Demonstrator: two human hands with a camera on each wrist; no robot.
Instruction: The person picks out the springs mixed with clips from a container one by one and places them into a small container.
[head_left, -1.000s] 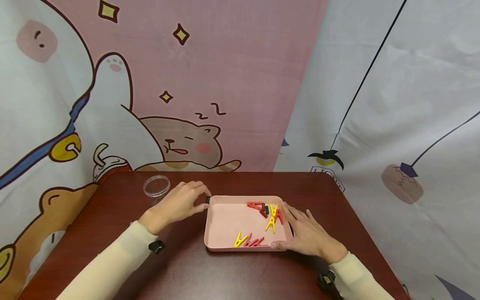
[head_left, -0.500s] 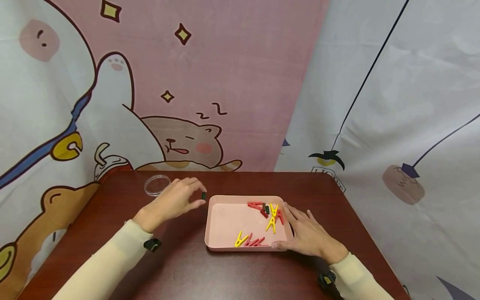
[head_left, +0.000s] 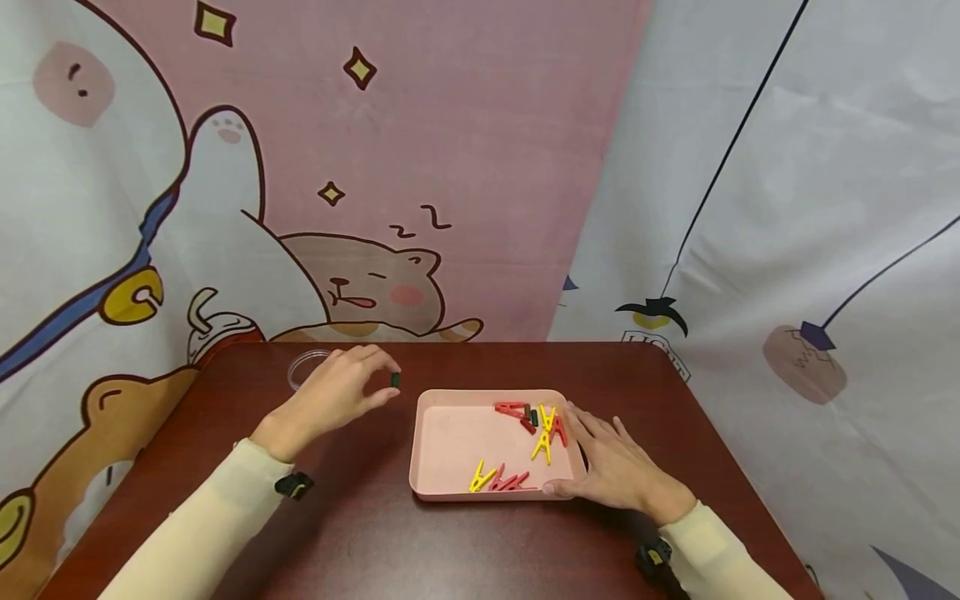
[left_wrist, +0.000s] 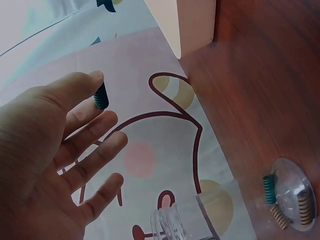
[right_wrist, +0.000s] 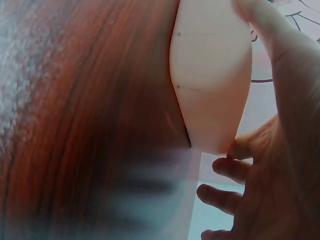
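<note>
My left hand (head_left: pixel 330 396) is raised left of the pink tray (head_left: pixel 450 450), its thumb and index finger pinching a small dark green ribbed cylinder (left_wrist: pixel 101 96) with coil-like rings. The other fingers are spread apart. Behind this hand stands a clear round jar (head_left: pixel 302 367), partly hidden by it. A green ribbed cylinder (left_wrist: pixel 269 188) and two tan ribbed cylinders (left_wrist: pixel 305 207) show at its base in the left wrist view. My right hand (head_left: pixel 618 467) rests on the tray's right side, thumb at the near right corner and fingers, fairly straight, along the right rim.
Red clothespins (head_left: pixel 508 482), yellow clothespins (head_left: pixel 546 433) and short dark cylinders (head_left: pixel 533 417) lie in the tray, mostly toward its right and front. The dark brown table (head_left: pixel 450 550) ends at the printed cloth backdrop (head_left: pixel 510 208).
My left hand has lifted the dark green ribbed cylinder away from the tray's far left corner, moving left toward the jar. My right hand stays on the tray, which has not visibly moved.
</note>
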